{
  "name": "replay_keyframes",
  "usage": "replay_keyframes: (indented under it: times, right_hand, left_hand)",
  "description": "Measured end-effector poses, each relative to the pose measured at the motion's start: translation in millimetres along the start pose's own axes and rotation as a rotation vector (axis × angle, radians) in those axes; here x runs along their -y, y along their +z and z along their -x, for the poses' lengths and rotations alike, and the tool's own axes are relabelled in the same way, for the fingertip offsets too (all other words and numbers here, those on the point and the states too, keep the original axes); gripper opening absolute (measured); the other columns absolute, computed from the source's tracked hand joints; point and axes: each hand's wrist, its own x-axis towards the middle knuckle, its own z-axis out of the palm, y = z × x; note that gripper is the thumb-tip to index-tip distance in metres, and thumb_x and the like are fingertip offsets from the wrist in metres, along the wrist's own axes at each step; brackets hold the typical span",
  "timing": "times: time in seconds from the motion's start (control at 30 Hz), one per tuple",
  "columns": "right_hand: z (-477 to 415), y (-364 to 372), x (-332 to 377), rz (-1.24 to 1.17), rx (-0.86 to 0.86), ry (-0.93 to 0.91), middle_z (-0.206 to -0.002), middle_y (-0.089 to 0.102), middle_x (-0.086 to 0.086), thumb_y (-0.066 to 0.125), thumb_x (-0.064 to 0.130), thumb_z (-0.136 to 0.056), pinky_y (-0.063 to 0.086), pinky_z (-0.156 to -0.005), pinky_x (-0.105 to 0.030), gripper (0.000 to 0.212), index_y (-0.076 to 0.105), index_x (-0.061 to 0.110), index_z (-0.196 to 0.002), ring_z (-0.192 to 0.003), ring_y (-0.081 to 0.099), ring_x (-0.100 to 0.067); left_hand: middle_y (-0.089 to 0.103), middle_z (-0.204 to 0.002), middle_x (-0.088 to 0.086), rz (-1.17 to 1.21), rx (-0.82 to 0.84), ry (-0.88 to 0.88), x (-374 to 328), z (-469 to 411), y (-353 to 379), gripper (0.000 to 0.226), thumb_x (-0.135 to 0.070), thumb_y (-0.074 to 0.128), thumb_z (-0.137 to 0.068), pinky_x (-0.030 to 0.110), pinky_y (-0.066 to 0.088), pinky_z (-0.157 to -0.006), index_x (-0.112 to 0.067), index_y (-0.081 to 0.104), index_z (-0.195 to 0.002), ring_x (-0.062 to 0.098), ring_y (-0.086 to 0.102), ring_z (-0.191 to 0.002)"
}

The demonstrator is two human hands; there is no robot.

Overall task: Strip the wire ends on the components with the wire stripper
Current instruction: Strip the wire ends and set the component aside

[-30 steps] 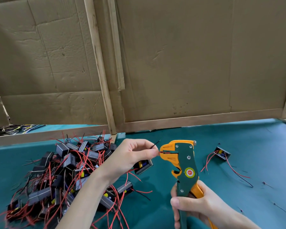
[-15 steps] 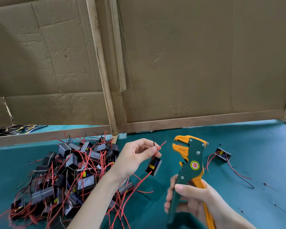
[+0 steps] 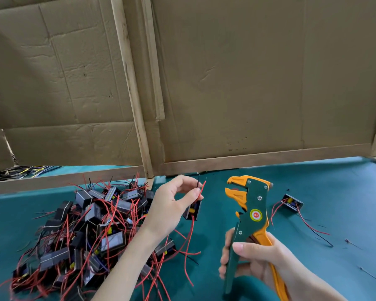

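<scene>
Head view: the left hand (image 3: 172, 205) pinches the thin red and black wires (image 3: 201, 187) of a small black boxy component (image 3: 192, 210), held above the teal felt table (image 3: 334, 183) beside a tangled pile of like components (image 3: 91, 231). The right hand (image 3: 254, 259) grips the green-and-orange wire stripper (image 3: 251, 211), upright, its toothed jaws apart and near the wire ends without touching them. One more component (image 3: 291, 203) lies to the right, before corrugated cardboard panels (image 3: 248, 83).

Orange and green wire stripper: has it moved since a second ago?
Yes. The orange and green wire stripper has drawn right, off the red and black wires pinched by the left hand, toward the lone black component on the green table.
</scene>
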Motion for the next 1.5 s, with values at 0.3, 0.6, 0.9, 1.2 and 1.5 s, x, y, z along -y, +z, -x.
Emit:
replay_keyframes:
  times: [0.3, 0.6, 0.9, 1.2, 1.5]
  right_hand:
    - [-3, -3, -4, 0.047, 0.042, 0.042, -0.084, 0.063, -0.032, 0.091, 0.019, -0.056, 0.056, -0.072, -0.049, 0.038, 0.072, 0.001, -0.084, -0.077, 0.066, -0.045]
    - [-4, -5, -3, 0.068, 0.062, 0.068, -0.085, 0.065, -0.031, 0.093, 0.023, -0.056, 0.055, -0.076, -0.051, 0.04, 0.073, 0.003, -0.085, -0.08, 0.067, -0.045]
    - [1, -2, 3, 0.12, 0.157, 0.018, -0.089, 0.067, -0.026, 0.081, 0.021, -0.077, 0.054, -0.08, -0.047, 0.024, 0.07, 0.006, -0.092, -0.086, 0.067, -0.042]
    - [3, 0, 5, 0.19, 0.155, 0.0, -0.089, 0.07, -0.021, 0.077, 0.02, -0.079, 0.055, -0.08, -0.042, 0.013, 0.072, 0.013, -0.09, -0.087, 0.069, -0.039]
    - [5, -2, 6, 0.253, 0.194, 0.022, -0.092, 0.07, -0.021, 0.075, 0.02, -0.081, 0.054, -0.082, -0.041, 0.012, 0.071, 0.014, -0.091, -0.088, 0.069, -0.037]
  left_hand:
    - [0.07, -0.076, -0.017, 0.187, 0.019, -0.25, 5, 5, 15, 0.009, -0.021, 0.04, -0.103, 0.022, 0.036, -0.098, -0.015, 0.047, -0.101, 0.005, 0.057, -0.11]
    - [0.062, -0.064, -0.001, 0.307, 0.132, -0.185, -5, 5, 9, 0.009, -0.016, 0.055, -0.095, 0.022, 0.048, -0.084, -0.012, 0.059, -0.088, 0.013, 0.065, -0.084]
    - [0.063, -0.065, 0.003, 0.226, 0.353, -0.121, -23, 6, -9, 0.011, -0.019, 0.062, -0.091, 0.018, 0.047, -0.072, -0.014, 0.064, -0.082, 0.011, 0.058, -0.069]
    - [0.058, -0.067, 0.01, 0.186, 0.344, -0.1, -27, 6, -12, 0.012, -0.024, 0.063, -0.086, 0.014, 0.044, -0.068, -0.015, 0.064, -0.078, 0.007, 0.056, -0.061]
    - [0.056, -0.062, 0.009, 0.17, 0.411, -0.14, -31, 6, -21, 0.009, -0.022, 0.064, -0.081, 0.012, 0.042, -0.062, -0.014, 0.064, -0.077, 0.005, 0.054, -0.056]
